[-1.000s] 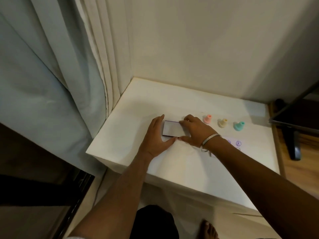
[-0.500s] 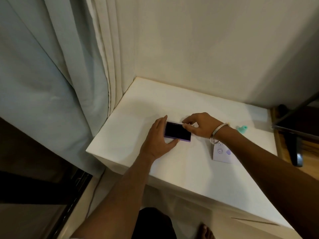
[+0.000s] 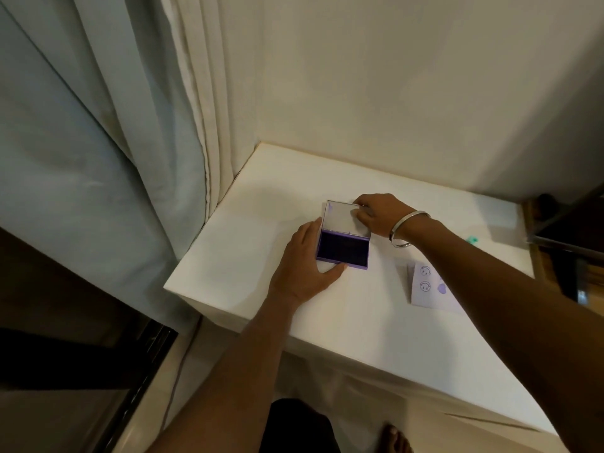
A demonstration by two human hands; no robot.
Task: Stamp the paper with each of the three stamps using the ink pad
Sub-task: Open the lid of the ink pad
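Observation:
A purple ink pad (image 3: 343, 251) lies on the white table (image 3: 376, 322) with its dark pad exposed. Its clear lid (image 3: 338, 217) is swung back and up. My left hand (image 3: 304, 269) holds the pad's base at its left and front edges. My right hand (image 3: 376, 214), with a metal bangle on the wrist, grips the lid's far right corner. To the right lies a small white paper (image 3: 428, 286) bearing purple stamp marks, partly covered by my right forearm. Only a teal stamp (image 3: 471, 239) peeks out past that forearm; the other stamps are hidden.
Pale curtains (image 3: 130, 142) hang at the table's left edge and a cream wall stands behind it. A dark stand (image 3: 568, 243) sits off the table's right end. My bare foot (image 3: 394, 439) shows on the floor below the near edge.
The ink pad's lid has been swung open from flat shut to folded back by my right hand. My left hand stays on the base. The view has shifted left.

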